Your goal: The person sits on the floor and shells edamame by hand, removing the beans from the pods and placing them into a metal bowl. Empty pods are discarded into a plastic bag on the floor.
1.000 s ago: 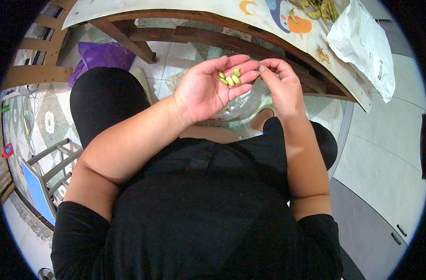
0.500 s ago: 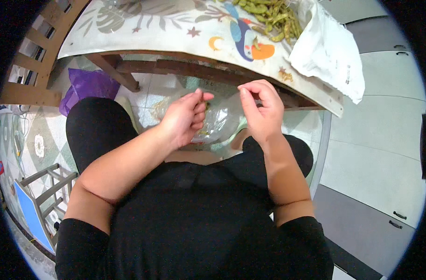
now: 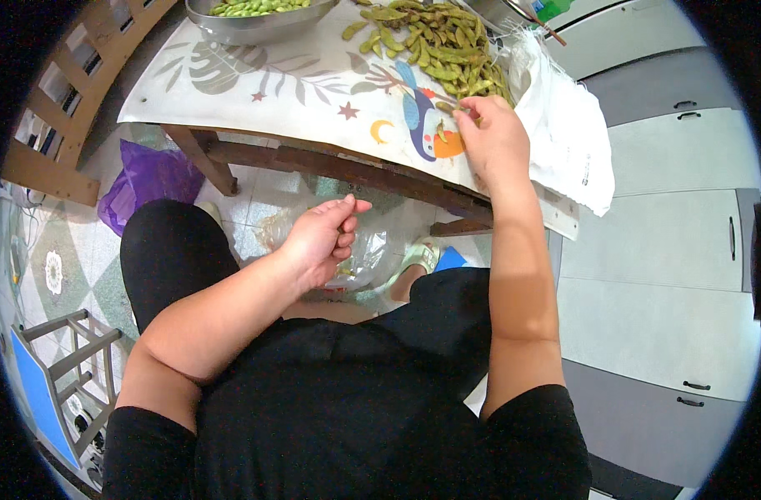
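My right hand (image 3: 490, 137) reaches up onto the patterned table cover (image 3: 305, 92) and its fingertips pinch a green bean pod at the near edge of the pile of pods (image 3: 434, 46). My left hand (image 3: 320, 237) hangs below the table edge, loosely cupped over a clear plastic bag (image 3: 368, 250) on the floor between my knees; whether beans lie in the palm is hidden. A metal bowl (image 3: 255, 18) of shelled green beans stands at the table's far left.
A white cloth bag (image 3: 568, 142) drapes over the table's right corner. A purple plastic bag (image 3: 143, 179) lies on the tiled floor at left, near a wooden bench (image 3: 59, 125). A folding stool (image 3: 55, 367) stands lower left. Grey cabinet doors (image 3: 663, 275) fill the right side.
My left hand held shelled beans in an open palm, then dropped toward the bag. My right hand left it and rose to the pod pile on the table.
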`<control>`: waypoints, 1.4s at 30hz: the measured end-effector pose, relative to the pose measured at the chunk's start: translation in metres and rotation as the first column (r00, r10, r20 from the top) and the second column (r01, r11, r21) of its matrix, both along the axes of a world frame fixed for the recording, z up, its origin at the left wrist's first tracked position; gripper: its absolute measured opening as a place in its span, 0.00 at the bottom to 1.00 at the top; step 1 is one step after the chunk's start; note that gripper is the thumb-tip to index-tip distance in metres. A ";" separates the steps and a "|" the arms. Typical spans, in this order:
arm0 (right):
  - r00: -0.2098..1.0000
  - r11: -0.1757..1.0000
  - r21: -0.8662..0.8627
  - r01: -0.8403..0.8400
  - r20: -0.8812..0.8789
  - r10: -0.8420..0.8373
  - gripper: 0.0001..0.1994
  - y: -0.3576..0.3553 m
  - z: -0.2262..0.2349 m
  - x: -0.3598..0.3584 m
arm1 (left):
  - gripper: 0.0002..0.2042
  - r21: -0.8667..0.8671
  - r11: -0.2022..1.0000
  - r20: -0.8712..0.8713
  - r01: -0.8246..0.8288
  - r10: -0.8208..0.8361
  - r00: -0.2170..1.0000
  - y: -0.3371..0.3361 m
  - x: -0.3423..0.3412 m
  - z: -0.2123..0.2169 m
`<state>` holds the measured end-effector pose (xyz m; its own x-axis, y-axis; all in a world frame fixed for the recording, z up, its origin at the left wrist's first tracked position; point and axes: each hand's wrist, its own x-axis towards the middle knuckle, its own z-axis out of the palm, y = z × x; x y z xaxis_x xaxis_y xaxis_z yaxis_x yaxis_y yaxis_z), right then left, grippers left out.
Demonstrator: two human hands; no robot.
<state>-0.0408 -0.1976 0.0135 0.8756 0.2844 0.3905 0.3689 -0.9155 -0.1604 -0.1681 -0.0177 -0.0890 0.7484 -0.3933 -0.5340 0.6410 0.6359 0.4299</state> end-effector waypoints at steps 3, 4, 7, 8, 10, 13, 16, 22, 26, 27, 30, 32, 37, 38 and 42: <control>1.000 0.995 -0.095 -0.024 0.015 0.026 0.07 0.004 -0.007 0.007 | 0.10 -0.006 1.000 -0.052 -0.029 0.028 0.998 0.006 0.001 0.003; 0.999 0.993 -0.112 -0.040 0.029 0.044 0.07 0.005 -0.009 0.008 | 0.10 -0.004 0.999 -0.066 -0.033 0.032 0.997 0.007 0.001 0.003; 0.995 0.995 -0.002 -0.096 -0.022 0.096 0.06 0.004 -0.005 -0.002 | 0.10 -0.029 0.998 -0.085 -0.053 0.050 0.995 0.008 0.002 0.002; 0.993 0.994 0.029 -0.106 -0.042 0.107 0.06 0.004 -0.005 -0.007 | 0.10 -0.041 0.997 -0.089 -0.061 0.057 0.994 0.009 0.002 0.001; 0.986 0.989 0.014 -0.146 -0.083 0.146 0.06 0.005 -0.008 -0.019 | 0.10 -0.062 0.996 -0.109 -0.070 0.063 0.992 0.011 0.003 0.000; 0.983 0.987 0.025 -0.161 -0.088 0.163 0.05 0.009 -0.010 -0.046 | 0.09 -0.084 0.992 -0.128 -0.093 0.082 0.988 0.015 0.005 0.004; 0.961 0.961 0.024 -0.276 0.002 0.276 0.04 0.006 -0.014 -0.074 | 0.09 -0.094 0.990 -0.122 -0.107 0.095 0.988 0.016 0.008 0.005; 0.977 0.976 0.070 -0.208 -0.039 0.211 0.03 -0.004 -0.010 -0.067 | 0.10 -0.075 0.992 -0.076 -0.097 0.091 0.993 0.016 0.010 0.005; 0.986 0.987 -0.140 -0.073 0.137 0.092 0.03 -0.016 -0.002 -0.024 | 0.10 -0.074 0.992 -0.050 -0.100 0.097 0.994 0.011 0.010 0.000; 0.976 0.979 -0.189 -0.077 0.185 0.112 0.03 -0.018 0.000 -0.015 | 0.10 -0.055 0.994 -0.048 -0.090 0.088 0.995 0.011 0.010 -0.001; 0.978 0.938 -0.333 -0.098 0.144 0.153 0.06 -0.023 0.001 0.003 | 0.10 -0.016 0.998 -0.046 -0.065 0.065 0.997 0.010 0.013 0.000; 0.983 0.899 -0.426 -0.099 0.098 0.154 0.08 -0.023 0.005 0.006 | 0.10 -0.005 0.998 -0.050 -0.059 0.059 0.997 0.010 0.012 0.003; 0.977 0.977 0.018 -0.212 0.035 0.212 0.07 -0.014 0.005 -0.008 | 0.10 0.011 0.999 0.021 -0.033 0.033 0.999 0.012 0.011 0.004; 0.980 0.948 0.272 -0.165 -0.066 0.190 0.06 -0.005 0.005 -0.023 | 0.10 0.028 0.999 0.051 -0.029 0.027 0.998 0.013 0.009 0.005; 0.709 0.419 0.881 0.218 -0.438 0.552 0.09 0.021 -0.005 -0.079 | 0.10 0.076 0.997 0.257 -0.025 0.004 0.966 0.014 0.004 0.017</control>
<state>-0.1194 -0.1762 0.0086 0.9448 0.3215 -0.0634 -0.0449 -0.0644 -0.9969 -0.1636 -0.0037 -0.0724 0.8697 -0.3461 -0.3520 0.4936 0.6021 0.6275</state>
